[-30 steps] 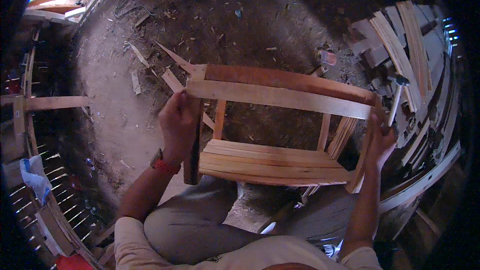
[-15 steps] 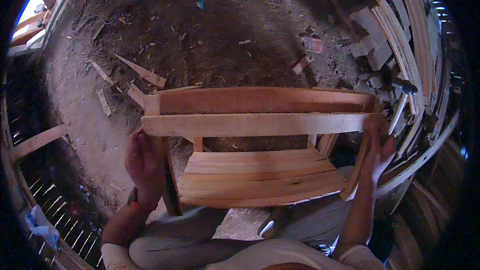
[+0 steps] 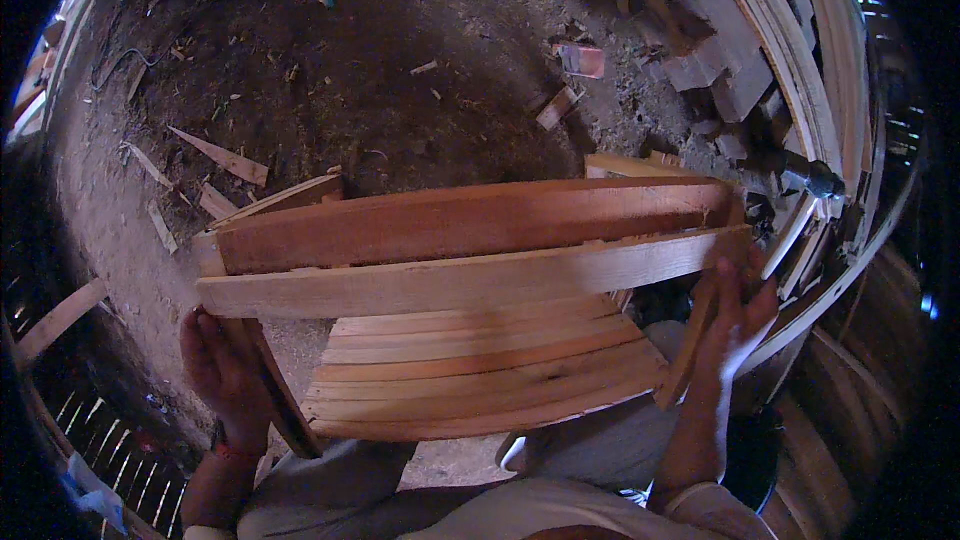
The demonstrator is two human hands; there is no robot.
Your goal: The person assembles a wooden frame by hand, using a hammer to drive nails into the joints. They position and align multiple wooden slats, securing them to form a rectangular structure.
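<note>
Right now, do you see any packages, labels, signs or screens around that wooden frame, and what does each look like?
Small flat reddish packet or scrap: on the dirt floor beyond the wooden frame, roughly rectangular, pinkish red; too blurred to be sure it is a package.
No labels, signs or screens show.

Daylight falls from my upper left across the dirt floor [image 3: 330,70] and the pale slats, while my lap and the outer edges sink into dim shadow, straight boards bow near the black fisheye rim, and fine detail looks soft.
</note>
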